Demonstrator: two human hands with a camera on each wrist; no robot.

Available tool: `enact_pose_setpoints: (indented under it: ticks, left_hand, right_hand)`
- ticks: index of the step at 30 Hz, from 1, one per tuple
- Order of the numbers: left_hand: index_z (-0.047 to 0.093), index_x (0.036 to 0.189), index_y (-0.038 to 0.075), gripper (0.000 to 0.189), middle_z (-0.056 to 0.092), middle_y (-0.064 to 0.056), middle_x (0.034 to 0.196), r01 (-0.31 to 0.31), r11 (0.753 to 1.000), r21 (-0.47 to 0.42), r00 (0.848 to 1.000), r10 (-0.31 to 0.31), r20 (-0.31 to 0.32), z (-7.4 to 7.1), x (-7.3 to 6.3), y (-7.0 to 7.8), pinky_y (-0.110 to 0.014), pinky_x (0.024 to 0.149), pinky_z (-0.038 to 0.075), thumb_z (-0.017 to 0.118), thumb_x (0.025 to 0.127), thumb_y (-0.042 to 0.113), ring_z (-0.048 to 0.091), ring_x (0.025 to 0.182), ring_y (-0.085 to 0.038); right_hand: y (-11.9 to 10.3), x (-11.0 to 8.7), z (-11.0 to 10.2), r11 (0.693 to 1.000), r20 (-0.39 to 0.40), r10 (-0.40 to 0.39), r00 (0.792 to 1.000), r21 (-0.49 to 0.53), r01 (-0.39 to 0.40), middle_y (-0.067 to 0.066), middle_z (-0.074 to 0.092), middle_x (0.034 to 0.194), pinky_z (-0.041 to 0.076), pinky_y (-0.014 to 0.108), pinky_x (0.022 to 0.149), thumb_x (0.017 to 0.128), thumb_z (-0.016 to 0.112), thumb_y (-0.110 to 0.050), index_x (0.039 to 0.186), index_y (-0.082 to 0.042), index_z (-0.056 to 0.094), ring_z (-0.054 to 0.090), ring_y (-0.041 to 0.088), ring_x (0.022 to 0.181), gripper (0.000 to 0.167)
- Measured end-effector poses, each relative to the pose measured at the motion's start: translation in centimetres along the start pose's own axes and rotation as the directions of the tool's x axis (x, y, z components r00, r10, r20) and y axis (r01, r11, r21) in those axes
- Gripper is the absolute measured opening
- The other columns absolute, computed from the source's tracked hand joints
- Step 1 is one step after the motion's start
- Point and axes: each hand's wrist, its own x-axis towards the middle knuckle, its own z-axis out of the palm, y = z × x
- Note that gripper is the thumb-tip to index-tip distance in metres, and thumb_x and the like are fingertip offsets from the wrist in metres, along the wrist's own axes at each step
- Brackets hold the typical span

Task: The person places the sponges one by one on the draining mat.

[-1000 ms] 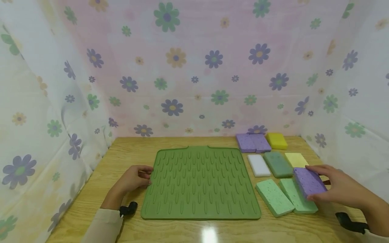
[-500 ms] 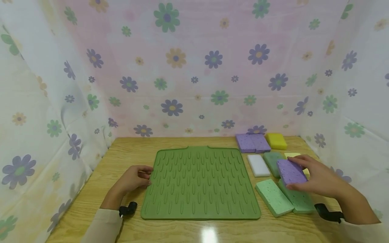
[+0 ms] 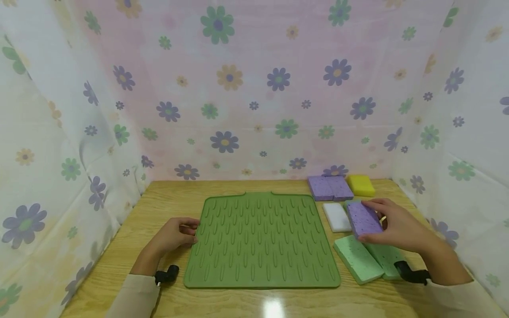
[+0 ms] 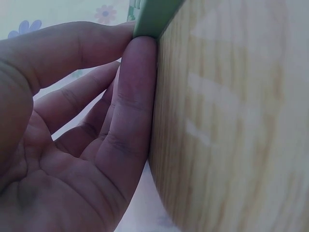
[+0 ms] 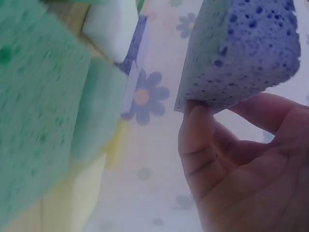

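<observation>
A purple sponge (image 3: 362, 217) hung tilted above the right side of a wooden table (image 3: 222, 302), pinched between the thumb and fingers of the right hand (image 3: 401, 227). Beneath it lay a grey-green sponge (image 5: 99, 108), mostly covered in the head view, with a white block (image 3: 335, 217) just to its left and two light green sponges (image 3: 358, 259) on the near side. A pale yellow sponge (image 5: 79, 198) showed only in the right wrist view. A pair of purple sponges (image 3: 330, 188) and a yellow sponge (image 3: 360, 185) lay near the far edge, by the floral cloth (image 3: 254, 79).

Leftward, a thin gap parted the sponges from a ridged green mat (image 3: 260, 243). The left hand (image 3: 172, 236), fingers loosely bent, touched the mat's left edge. Wider wood ran along the mat's near and left sides.
</observation>
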Motion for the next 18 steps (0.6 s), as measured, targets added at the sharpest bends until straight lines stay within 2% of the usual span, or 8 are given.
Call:
enact_pose_setpoints:
  ticks: [10, 18]
  left_hand:
    - [0.060, 0.142, 0.000, 0.055, 0.060, -0.020, 0.133, 0.005, 1.000, -0.022, 1.000, -0.005, 0.006, 0.0, -0.2, 0.1, -0.037, 0.079, 0.062, 0.078, 0.090, 0.003, 0.062, 0.106, -0.025]
    - [0.060, 0.141, 0.000, 0.054, 0.061, -0.020, 0.132, 0.008, 1.000, -0.028, 1.000, -0.007, 0.003, -0.1, -0.2, 0.2, -0.035, 0.078, 0.062, 0.077, 0.090, 0.002, 0.062, 0.105, -0.025]
  right_hand:
    - [-1.5, 1.9, 1.0, 0.998, 0.041, 0.026, 0.999, 0.060, -0.028, 0.023, 0.042, 0.145, 0.054, 0.026, 0.068, 0.074, 0.094, -0.047, 0.157, 0.004, 0.038, 0.056, 0.024, 0.099, 0.112]
    - [-2.6, 3.8, 2.1, 0.993, 0.055, 0.009, 0.998, 0.120, -0.016, 0.025, 0.035, 0.151, 0.056, 0.026, 0.068, 0.075, 0.094, -0.037, 0.158, 0.004, 0.036, 0.057, 0.028, 0.103, 0.109]
